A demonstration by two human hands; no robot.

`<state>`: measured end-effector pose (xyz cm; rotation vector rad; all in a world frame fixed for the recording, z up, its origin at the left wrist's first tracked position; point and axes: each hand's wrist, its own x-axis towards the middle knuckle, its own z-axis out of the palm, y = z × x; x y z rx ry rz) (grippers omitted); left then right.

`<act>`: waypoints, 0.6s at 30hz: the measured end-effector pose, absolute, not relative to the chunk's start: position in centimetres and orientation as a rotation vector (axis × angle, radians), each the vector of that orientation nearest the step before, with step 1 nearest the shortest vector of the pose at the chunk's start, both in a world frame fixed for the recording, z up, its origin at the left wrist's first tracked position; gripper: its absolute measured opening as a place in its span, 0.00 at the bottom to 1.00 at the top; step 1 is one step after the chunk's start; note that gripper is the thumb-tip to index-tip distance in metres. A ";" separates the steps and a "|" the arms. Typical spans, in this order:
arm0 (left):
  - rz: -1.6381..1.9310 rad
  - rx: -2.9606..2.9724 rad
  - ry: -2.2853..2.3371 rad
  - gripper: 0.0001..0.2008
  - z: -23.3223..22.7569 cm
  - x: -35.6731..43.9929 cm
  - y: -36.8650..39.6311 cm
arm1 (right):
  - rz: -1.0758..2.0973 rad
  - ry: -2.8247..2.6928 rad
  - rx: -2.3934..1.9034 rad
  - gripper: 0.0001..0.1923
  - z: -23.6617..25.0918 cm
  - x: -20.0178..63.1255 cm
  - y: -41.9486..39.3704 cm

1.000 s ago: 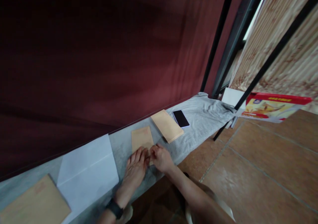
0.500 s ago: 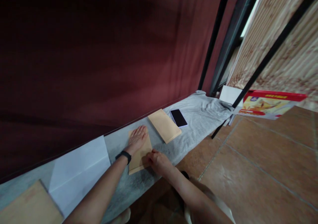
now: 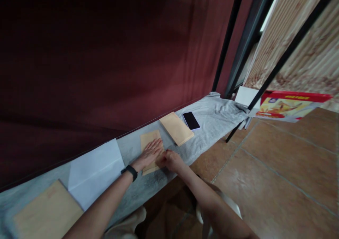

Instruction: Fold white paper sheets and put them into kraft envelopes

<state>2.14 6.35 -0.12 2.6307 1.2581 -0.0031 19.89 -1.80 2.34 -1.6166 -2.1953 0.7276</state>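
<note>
Brown envelope [image 3: 148, 141]: flat paper rectangle on grey cloth [image 3: 212, 115].
Left hand [image 3: 150, 153]: fingers straight, pressed together, palm flat on envelope.
Right hand [image 3: 171, 160]: curled, pinching envelope's near corner.

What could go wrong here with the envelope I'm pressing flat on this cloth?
The left hand lies flat on the brown envelope while the right hand pinches its near corner; the grey cloth beneath looks loose, so it may bunch and crease the paper. The envelope sits near the shelf's front edge and might slide off. The phone lies close by.
</note>
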 end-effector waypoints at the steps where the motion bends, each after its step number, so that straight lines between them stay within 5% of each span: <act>1: -0.011 2.628 1.243 0.28 0.1 2.1 5.7 | 0.721 -2.195 -1.619 0.07 2.3 19.9 -1.7; 18: 0.238 2.619 1.400 0.27 -0.3 0.4 -3.4 | 0.618 -2.207 -1.636 0.10 3.6 20.9 -1.7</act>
